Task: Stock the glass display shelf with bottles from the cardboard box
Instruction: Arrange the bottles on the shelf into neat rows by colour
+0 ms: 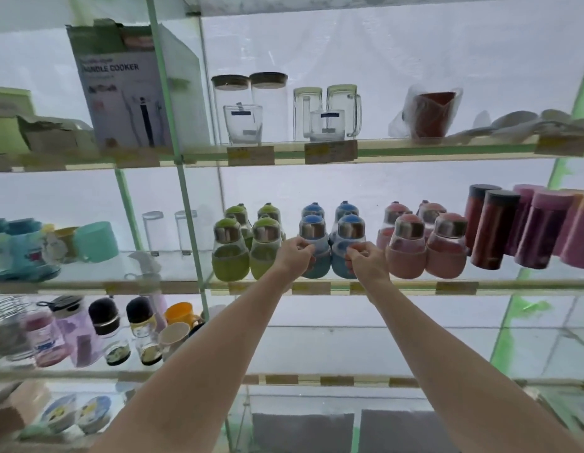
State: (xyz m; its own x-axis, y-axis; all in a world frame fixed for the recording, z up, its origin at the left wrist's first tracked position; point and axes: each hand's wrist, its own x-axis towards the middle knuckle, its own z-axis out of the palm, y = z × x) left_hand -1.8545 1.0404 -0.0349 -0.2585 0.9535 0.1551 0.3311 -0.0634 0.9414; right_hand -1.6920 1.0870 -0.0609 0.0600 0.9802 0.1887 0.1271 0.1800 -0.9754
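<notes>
Middle glass shelf (pixel 398 284): four green bottles (pixel 231 253) left, four blue bottles (pixel 346 237) centre, four pink bottles (pixel 446 246) right. Left hand (pixel 295 253), right hand (pixel 365 259) each curled round near blue bottle.

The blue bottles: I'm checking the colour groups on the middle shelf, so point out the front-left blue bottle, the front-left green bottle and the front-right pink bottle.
Front-left blue bottle (pixel 312 227): head view, on its metal collar.
Front-left green bottle (pixel 230 263): head view, on its green sleeve.
Front-right pink bottle (pixel 445 261): head view, on its pink sleeve.
</notes>
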